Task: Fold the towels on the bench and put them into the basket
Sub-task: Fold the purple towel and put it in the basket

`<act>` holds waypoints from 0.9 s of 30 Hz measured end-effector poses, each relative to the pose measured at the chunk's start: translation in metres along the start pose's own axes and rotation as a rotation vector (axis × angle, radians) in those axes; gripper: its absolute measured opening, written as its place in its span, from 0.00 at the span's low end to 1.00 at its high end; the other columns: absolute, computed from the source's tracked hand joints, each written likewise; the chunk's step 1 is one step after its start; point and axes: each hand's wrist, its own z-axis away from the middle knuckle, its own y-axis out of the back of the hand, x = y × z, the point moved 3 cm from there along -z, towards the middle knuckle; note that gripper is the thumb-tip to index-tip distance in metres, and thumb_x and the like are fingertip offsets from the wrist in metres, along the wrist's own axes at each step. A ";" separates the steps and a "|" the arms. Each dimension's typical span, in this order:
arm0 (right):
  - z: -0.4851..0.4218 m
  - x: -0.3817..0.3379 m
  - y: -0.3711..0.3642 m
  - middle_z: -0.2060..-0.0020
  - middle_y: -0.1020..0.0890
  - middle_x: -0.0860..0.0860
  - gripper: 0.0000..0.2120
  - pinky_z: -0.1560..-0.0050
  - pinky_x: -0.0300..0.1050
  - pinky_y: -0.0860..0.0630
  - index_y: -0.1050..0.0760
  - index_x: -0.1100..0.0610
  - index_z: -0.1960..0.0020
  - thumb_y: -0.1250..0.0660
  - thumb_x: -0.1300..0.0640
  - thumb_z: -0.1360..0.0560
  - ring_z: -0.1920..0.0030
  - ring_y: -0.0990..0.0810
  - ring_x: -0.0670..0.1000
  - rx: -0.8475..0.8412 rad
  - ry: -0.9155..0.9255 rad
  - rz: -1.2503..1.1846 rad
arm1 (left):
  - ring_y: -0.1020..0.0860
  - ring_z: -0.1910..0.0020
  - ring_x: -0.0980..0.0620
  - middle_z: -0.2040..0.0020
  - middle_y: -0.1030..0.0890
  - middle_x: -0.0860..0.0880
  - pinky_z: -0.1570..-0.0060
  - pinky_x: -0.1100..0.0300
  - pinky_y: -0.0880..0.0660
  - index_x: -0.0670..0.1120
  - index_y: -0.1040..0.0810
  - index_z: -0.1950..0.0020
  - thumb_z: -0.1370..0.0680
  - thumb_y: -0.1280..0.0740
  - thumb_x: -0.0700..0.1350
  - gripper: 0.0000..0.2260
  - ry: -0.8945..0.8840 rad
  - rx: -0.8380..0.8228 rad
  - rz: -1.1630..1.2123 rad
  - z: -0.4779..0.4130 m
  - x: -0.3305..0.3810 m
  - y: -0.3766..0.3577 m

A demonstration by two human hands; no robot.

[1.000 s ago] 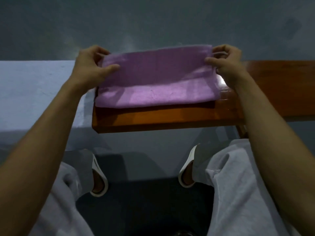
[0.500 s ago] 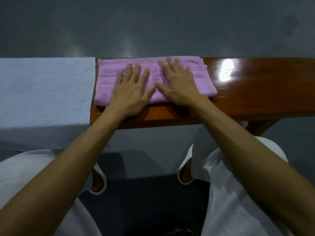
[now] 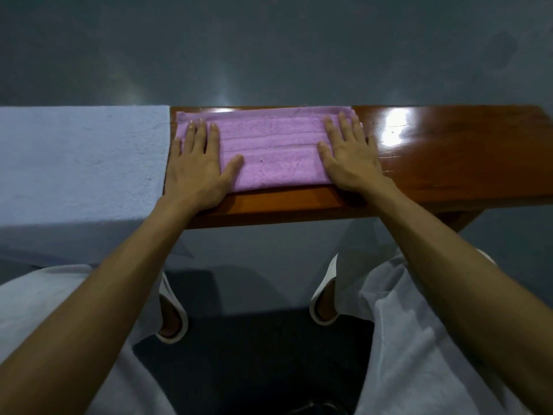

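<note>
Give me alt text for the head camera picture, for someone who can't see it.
The left hand and right hand press flat on opposite ends of a folded purple towel lying on a glossy wooden bench. A pale blue towel lies to its left.

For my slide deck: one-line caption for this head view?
Left hand and right hand press a folded purple towel flat on the wooden bench.

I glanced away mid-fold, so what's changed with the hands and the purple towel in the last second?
Both hands let go of the corners of the purple towel after laying it flat on the bench. The left hand and right hand then slid outward from its middle to its ends, pressing flat. The light blue cloth beside it stayed put.
</note>
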 end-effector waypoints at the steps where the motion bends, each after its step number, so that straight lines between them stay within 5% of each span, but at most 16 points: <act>1: 0.003 0.002 0.001 0.16 0.58 0.50 0.31 0.19 0.62 0.58 0.58 0.46 0.16 0.57 0.38 0.15 0.17 0.61 0.54 -0.001 -0.011 -0.002 | 0.56 0.16 0.45 0.15 0.54 0.43 0.19 0.46 0.58 0.44 0.55 0.15 0.18 0.57 0.69 0.39 -0.005 0.001 -0.001 0.002 0.001 -0.001; 9: 0.010 0.014 0.002 0.16 0.57 0.51 0.30 0.19 0.63 0.57 0.57 0.47 0.16 0.54 0.40 0.14 0.17 0.57 0.58 -0.018 -0.038 -0.049 | 0.59 0.16 0.45 0.15 0.56 0.43 0.19 0.44 0.58 0.45 0.57 0.15 0.17 0.56 0.69 0.38 -0.022 -0.039 0.023 0.006 0.004 0.001; 14: 0.009 0.009 0.016 0.18 0.48 0.60 0.39 0.20 0.59 0.45 0.49 0.53 0.17 0.34 0.45 0.20 0.19 0.45 0.63 0.117 -0.053 -0.290 | 0.58 0.16 0.46 0.15 0.55 0.45 0.19 0.44 0.58 0.46 0.55 0.15 0.16 0.53 0.65 0.36 -0.048 -0.044 0.059 0.016 0.016 0.011; 19: 0.010 0.013 0.035 0.33 0.26 0.63 0.31 0.34 0.56 0.28 0.31 0.63 0.30 0.28 0.48 0.26 0.33 0.27 0.65 0.241 -0.316 -0.350 | 0.58 0.16 0.45 0.15 0.56 0.45 0.19 0.41 0.57 0.50 0.55 0.15 0.16 0.52 0.64 0.33 -0.079 -0.052 0.094 0.019 0.034 0.007; 27: 0.004 0.021 0.040 0.40 0.20 0.61 0.20 0.53 0.46 0.26 0.26 0.64 0.38 0.29 0.55 0.26 0.42 0.20 0.63 0.141 -0.440 -0.482 | 0.58 0.17 0.42 0.15 0.57 0.45 0.20 0.39 0.58 0.56 0.55 0.15 0.17 0.56 0.67 0.32 -0.091 -0.045 0.034 0.013 0.049 -0.006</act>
